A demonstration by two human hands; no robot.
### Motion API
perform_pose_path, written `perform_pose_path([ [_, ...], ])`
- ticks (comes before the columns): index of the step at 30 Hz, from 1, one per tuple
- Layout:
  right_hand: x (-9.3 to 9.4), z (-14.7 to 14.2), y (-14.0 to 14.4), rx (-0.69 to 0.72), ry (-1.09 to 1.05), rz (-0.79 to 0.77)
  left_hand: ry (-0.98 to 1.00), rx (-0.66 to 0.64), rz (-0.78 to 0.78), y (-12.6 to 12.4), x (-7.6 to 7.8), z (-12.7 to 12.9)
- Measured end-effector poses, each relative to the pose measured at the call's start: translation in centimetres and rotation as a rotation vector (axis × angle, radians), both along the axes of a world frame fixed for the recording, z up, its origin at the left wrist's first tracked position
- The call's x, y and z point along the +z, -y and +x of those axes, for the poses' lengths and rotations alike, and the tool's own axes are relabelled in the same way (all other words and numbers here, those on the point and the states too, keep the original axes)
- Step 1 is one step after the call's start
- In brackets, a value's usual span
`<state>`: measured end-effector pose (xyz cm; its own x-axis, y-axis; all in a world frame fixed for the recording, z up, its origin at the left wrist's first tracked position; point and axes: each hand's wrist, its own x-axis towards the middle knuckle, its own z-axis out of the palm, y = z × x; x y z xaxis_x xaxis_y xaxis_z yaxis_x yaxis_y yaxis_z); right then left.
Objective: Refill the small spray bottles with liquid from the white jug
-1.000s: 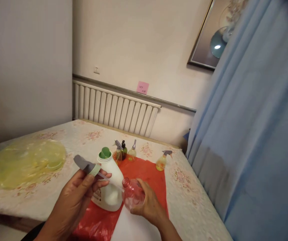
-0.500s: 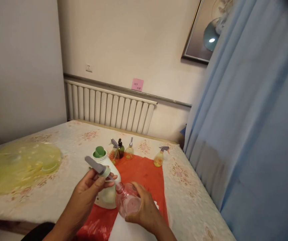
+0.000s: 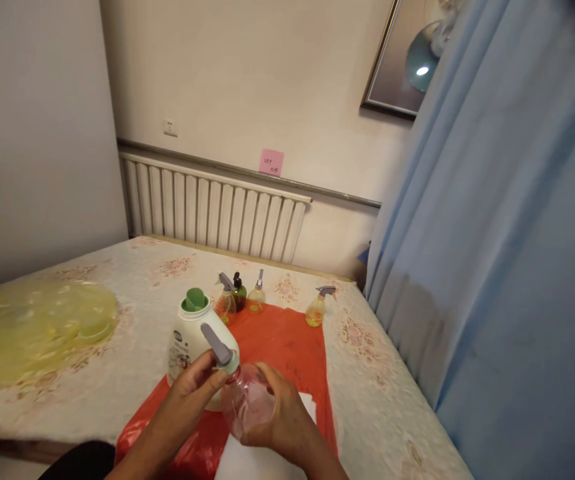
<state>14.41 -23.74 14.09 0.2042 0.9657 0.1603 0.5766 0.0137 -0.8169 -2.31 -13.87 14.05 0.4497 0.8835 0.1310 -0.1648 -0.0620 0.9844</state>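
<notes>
Head view: pink bottle (image 3: 247, 408), clear-walled, is held up above white paper (image 3: 262, 463) on the red sheet (image 3: 287, 343), toward the table's (image 3: 367, 393) near edge, tilted w/ mouth up-left. R hand (image 3: 290, 417) wraps the body, fingers curled approx. to its width, thumb low. L hand (image 3: 195, 390) pinches the pale collar of the grey spray head (image 3: 217, 345) right at the bottle's neck; fingers nearly together on it. Can't tell if the threads engage.

Handling, my guess: btl is light, no liquid seen in it; thin plastic, gives a bit if squeezed, smooth so prob. slippery if wet. Unlikely to shatter. Best hold: round the widest part, light grip; spray head by the collar, not the trigger.

White jug (image 3: 207, 333) w/ green cup (image 3: 195, 298) in its mouth stands just behind the hands, by the sheet's L edge; prob. heavier. Spray btl w/ yellowish contents (image 3: 315, 312) stands nearest the table's far R corner. Yellow bag (image 3: 37, 327) lies along the L edge, looks soft.
</notes>
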Motion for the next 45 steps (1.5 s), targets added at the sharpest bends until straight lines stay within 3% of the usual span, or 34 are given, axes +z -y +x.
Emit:
perform_pose_path([
  [10,-0.4,0.1,-0.1,-0.008,-0.048,0.007,-0.119,-0.051,0.166,0.1,0.5,-0.2],
  [16,-0.9,0.0,0.0,0.010,-0.213,-0.038,-0.193,-0.080,0.244,-0.2,0.3,-0.7],
  [20,-0.9,-0.4,0.2,0.030,-0.325,-0.046,-0.152,-0.136,0.204,-0.3,0.2,-0.3],
  [25,-1.0,-0.5,0.3,0.006,-0.362,-0.048,-0.124,-0.092,0.169,0.2,0.3,0.8],
  [29,-1.3,-0.3,0.3,-0.006,-0.372,-0.041,-0.085,-0.125,0.061,0.3,0.3,1.2],
  [33,-1.5,-0.2,0.3,-0.005,-0.395,-0.053,0.025,-0.133,-0.091,0.2,-0.1,1.8],
  [38,-1.7,-0.1,0.2,-0.019,-0.457,-0.067,0.222,-0.062,-0.170,0.1,-1.0,2.8],
  [45,-2.8,0.5,0.1,0.035,-0.562,-0.028,0.268,-0.163,-0.268,0.1,-0.9,2.7],
])
